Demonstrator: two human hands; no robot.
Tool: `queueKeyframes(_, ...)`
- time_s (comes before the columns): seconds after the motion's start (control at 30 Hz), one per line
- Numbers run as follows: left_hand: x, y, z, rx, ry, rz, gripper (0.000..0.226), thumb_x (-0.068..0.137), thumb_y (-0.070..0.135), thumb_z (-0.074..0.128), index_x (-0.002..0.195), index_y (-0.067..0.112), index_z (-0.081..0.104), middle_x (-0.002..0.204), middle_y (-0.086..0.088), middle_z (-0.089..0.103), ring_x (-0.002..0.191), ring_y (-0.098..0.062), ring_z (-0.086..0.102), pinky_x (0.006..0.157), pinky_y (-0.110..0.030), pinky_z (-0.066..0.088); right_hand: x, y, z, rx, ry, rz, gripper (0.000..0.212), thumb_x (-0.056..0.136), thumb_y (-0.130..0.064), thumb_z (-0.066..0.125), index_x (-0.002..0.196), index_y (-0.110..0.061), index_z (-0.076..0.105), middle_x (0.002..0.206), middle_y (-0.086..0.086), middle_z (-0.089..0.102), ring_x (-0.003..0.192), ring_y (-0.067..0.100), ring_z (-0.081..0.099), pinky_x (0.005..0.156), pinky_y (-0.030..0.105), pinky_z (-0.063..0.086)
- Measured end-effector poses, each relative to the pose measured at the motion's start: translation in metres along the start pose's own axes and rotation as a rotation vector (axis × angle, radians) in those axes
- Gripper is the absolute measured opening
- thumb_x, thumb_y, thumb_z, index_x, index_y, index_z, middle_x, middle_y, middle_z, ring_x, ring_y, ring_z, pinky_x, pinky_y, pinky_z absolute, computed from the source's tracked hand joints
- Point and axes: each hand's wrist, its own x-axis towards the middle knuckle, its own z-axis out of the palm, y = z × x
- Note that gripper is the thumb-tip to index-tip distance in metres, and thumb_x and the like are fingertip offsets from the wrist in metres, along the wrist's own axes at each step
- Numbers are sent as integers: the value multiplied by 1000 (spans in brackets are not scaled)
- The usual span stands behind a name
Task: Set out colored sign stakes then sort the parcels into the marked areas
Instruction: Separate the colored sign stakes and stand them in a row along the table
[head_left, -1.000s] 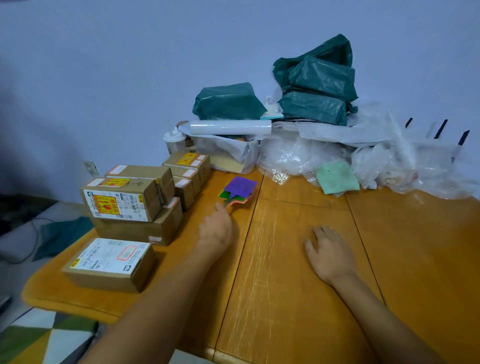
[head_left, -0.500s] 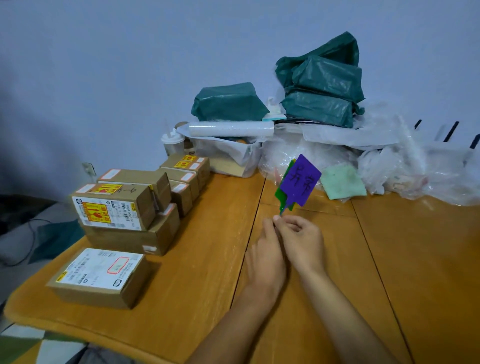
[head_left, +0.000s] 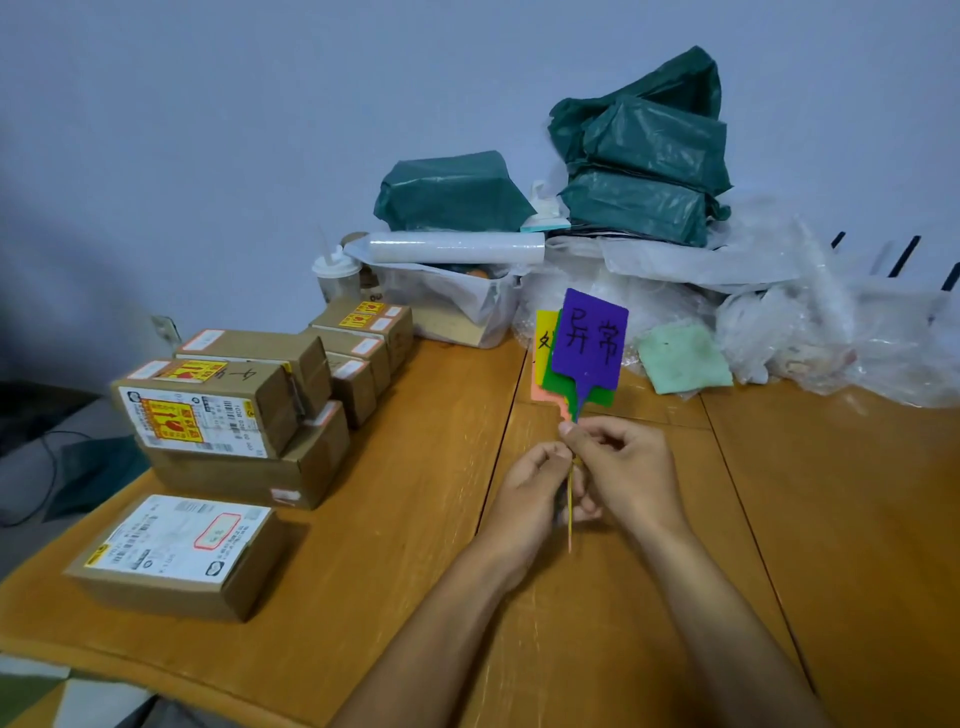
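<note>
Over the table's middle, both hands are pinching a bunch of sign stakes upright, the left hand and right hand grasping the thin sticks. Parcels are sitting unsorted at nine o'clock. Judging by this, staking out is just starting; next comes separating one stake and placing it.

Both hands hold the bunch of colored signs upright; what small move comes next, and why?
Probably peel the purple sign off with the right hand while the left hand keeps the rest: the signs are stacked together, none is set out, and the boxes lie unsorted.

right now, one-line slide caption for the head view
Both hands hold a fanned bunch of colored sign stakes upright beside stacked cardboard parcels.
</note>
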Motion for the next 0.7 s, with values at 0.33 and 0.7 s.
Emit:
queueKeyframes(0.33, -9, 4, 4, -235, -131, -36, 15, 110, 14, 49, 106, 7, 62, 76, -3, 60, 62, -12, 64, 59, -25, 58, -6, -14, -8, 124, 101, 25, 7, 90, -11, 80, 90, -4, 81, 60, 11, 67, 43, 17, 55, 39, 26, 47)
queueKeyframes(0.7, -3, -5, 7, -164, 19, -95, 30, 114, 22, 38, 84, 24, 42, 61, 9, 40, 45, -4, 28, 36, -17, 22, 4, -3, -7, -92, 41, -114, 19, 95, -17, 74, 78, -13, 67, 64, 0, 64, 60, 14, 57, 70, 48, 54)
